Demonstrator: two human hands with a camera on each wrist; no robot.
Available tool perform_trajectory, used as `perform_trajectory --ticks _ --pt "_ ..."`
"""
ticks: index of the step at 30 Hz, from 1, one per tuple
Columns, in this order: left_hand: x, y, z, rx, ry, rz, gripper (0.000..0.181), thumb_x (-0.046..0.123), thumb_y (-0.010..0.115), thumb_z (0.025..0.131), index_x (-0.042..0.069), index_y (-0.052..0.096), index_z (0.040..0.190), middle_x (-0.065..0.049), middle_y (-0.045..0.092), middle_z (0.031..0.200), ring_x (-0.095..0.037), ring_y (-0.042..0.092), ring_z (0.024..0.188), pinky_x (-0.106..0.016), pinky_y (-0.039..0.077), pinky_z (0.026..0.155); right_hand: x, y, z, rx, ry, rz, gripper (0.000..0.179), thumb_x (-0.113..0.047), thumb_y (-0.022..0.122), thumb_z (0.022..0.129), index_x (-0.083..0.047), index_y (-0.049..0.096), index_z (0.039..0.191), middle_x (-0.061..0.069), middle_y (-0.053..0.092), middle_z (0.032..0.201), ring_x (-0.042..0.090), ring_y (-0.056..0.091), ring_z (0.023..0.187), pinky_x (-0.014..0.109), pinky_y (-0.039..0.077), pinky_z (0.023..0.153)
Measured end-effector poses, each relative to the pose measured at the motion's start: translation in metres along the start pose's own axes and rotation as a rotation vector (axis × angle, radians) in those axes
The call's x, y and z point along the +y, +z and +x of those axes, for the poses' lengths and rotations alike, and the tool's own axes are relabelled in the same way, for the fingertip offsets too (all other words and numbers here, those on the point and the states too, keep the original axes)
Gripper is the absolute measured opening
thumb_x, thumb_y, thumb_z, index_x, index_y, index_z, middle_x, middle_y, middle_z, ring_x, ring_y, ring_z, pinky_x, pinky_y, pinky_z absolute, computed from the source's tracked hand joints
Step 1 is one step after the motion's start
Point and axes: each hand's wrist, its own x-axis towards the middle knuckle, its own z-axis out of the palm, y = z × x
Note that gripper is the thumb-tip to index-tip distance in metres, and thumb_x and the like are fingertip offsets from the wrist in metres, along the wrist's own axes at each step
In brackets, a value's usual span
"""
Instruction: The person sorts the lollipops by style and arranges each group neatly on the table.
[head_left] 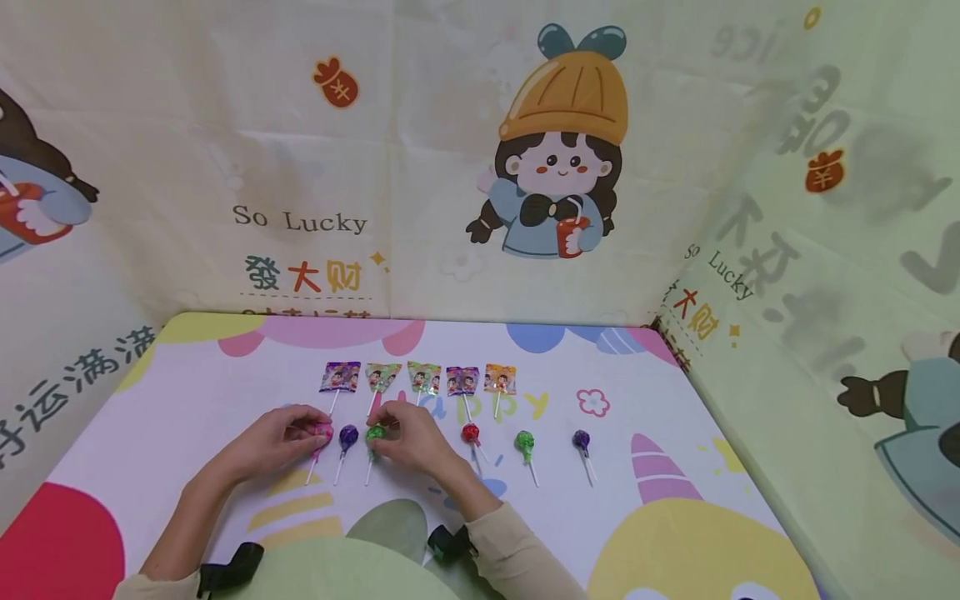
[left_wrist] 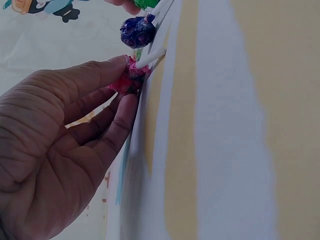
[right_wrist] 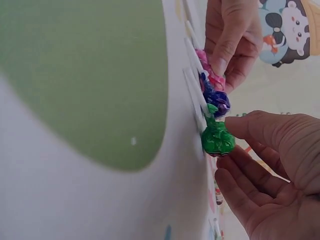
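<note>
My left hand [head_left: 288, 435] pinches a pink lollipop [left_wrist: 131, 80] by its round head, thumb on one side and fingers on the other. To its right a dark blue-purple lollipop [head_left: 348, 437] lies untouched between the two hands. My right hand [head_left: 412, 437] holds a green lollipop [right_wrist: 218, 139] between thumb and fingers; its white stick lies along the tabletop. In the head view the fingers partly cover both held lollipops. All three sticks point toward the near edge, side by side.
Farther right lie a red lollipop [head_left: 470, 433], another green lollipop [head_left: 525, 443] and another purple lollipop [head_left: 581, 442]. Behind them is a row of several flat-wrapped lollipops, including an orange one [head_left: 500, 379]. The patterned table [head_left: 247, 383] meets a printed cloth wall [head_left: 420, 167].
</note>
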Motion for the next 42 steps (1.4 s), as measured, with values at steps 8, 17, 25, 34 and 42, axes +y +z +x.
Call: perform_trajectory --ticks 8,17,25,34,42 --pt "0.000 0.001 0.000 -0.001 -0.008 0.002 0.029 0.021 0.074 0.095 0.002 0.069 0.116 -0.001 0.069 0.104 -0.015 0.062 0.091 -0.024 0.055 0.082 -0.004 -0.010 -0.008 0.052 -0.036 0.010 0.024 -0.006 0.074 0.091 -0.006 0.070 0.115 0.005 0.072 0.114 0.018 0.065 0.111 0.025 0.052 0.098" --pt "0.001 -0.001 -0.001 -0.018 -0.021 0.013 0.030 0.021 0.074 0.095 0.001 0.068 0.116 -0.002 0.069 0.106 -0.016 0.062 0.094 -0.025 0.056 0.083 -0.014 -0.027 -0.025 0.089 -0.051 0.053 0.021 -0.006 0.074 0.093 -0.008 0.070 0.114 0.006 0.071 0.115 0.023 0.066 0.113 0.028 0.053 0.100" --pt "0.002 -0.004 0.002 -0.050 -0.013 0.016 0.029 0.021 0.075 0.094 0.001 0.068 0.115 -0.001 0.069 0.104 -0.017 0.062 0.093 -0.023 0.056 0.082 -0.012 -0.046 -0.044 0.134 -0.076 0.098 0.023 -0.006 0.075 0.092 -0.002 0.069 0.114 0.010 0.072 0.112 0.028 0.067 0.112 0.026 0.052 0.101" --pt "0.007 -0.006 0.003 -0.077 -0.032 0.017 0.029 0.021 0.075 0.094 0.002 0.068 0.115 -0.001 0.066 0.100 -0.019 0.058 0.092 -0.023 0.054 0.079 0.000 -0.062 -0.060 0.162 -0.064 0.156 0.022 -0.009 0.075 0.093 -0.003 0.070 0.113 0.016 0.071 0.114 0.037 0.067 0.112 0.044 0.055 0.100" --pt "0.006 -0.007 0.003 -0.070 -0.025 0.010 0.028 0.021 0.075 0.094 0.002 0.068 0.114 -0.002 0.067 0.101 -0.018 0.059 0.092 -0.024 0.055 0.080 0.014 -0.074 -0.069 0.200 -0.022 0.201 0.023 -0.007 0.076 0.092 0.001 0.069 0.112 0.018 0.071 0.112 0.043 0.066 0.111 0.054 0.053 0.099"
